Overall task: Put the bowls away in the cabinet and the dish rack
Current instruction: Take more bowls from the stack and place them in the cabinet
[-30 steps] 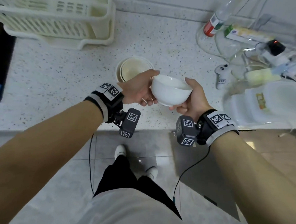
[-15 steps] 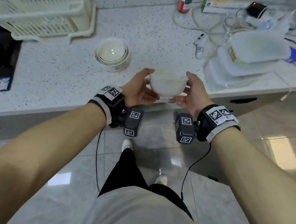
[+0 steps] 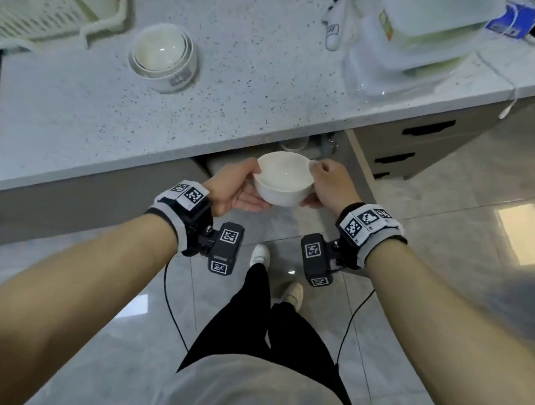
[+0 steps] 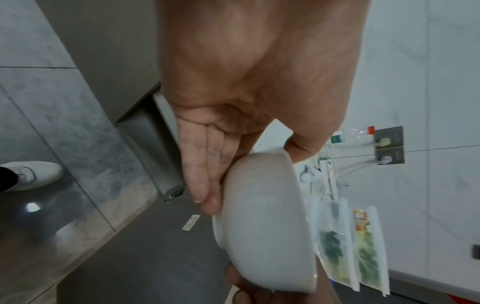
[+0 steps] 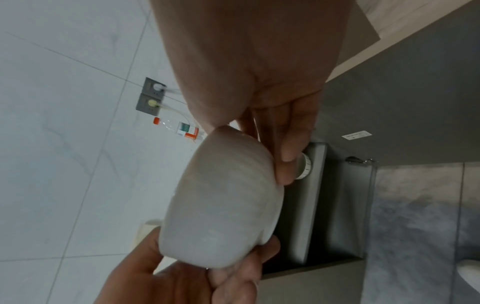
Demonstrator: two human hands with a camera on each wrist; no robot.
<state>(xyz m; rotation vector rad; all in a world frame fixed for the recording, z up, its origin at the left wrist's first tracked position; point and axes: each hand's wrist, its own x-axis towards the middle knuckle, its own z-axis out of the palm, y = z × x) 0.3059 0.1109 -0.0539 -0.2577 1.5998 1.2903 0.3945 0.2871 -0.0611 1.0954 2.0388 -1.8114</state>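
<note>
Down from counter height the white bowl (image 3: 282, 178) has come since a second ago; I now hold it below the edge of the countertop (image 3: 236, 84), in front of the open cabinet (image 3: 334, 156) underneath. It is upright, mouth up, and nothing is in it. My left hand (image 3: 234, 186) takes its left side, thumb hooked over the rim and fingers (image 4: 205, 181) lying nearly straight under the base. My right hand (image 3: 328, 184) takes the right side the same way, thumb on the rim, fingers (image 5: 288, 156) along the wall and under the foot. Both hands grip it; neither is free.

Inside the cabinet, under the counter edge, I can make out one pale round thing (image 3: 294, 144), too hidden to name for certain.

On the countertop, two or three more bowls sit nested in one stack (image 3: 162, 55), upright; I cannot count them surely. Just beside the stack, up and to the left, is one cream dish rack (image 3: 52, 10). To the right lie clear lidded containers (image 3: 427, 33), piled, and one small white remote-like object (image 3: 333, 28). Right of the cabinet are drawers (image 3: 420, 142) with three dark handles showing. Below me are grey floor tiles (image 3: 474, 277) and my two white shoes (image 3: 260, 253).
</note>
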